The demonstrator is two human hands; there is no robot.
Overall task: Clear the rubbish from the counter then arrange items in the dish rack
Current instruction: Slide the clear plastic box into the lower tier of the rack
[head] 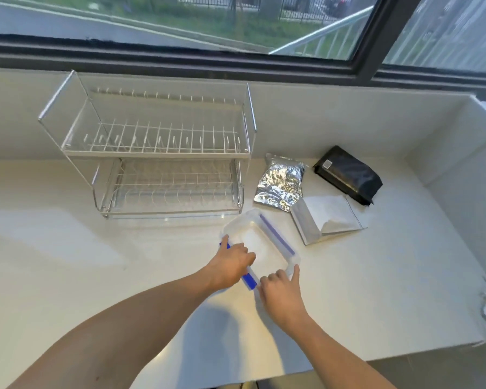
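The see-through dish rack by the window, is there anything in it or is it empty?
Empty. Both wire shelves of the clear two-tier dish rack show only bare white wires, with no dishes on either.

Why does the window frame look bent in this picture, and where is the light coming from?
Head view: the wide-angle lens bows the window frame and the counter edges. Daylight enters through the window, so the arms throw soft shadows toward the viewer, below the left hand and right hand. The foil bag glints; the clear container and dish rack look washed out against the pale counter.
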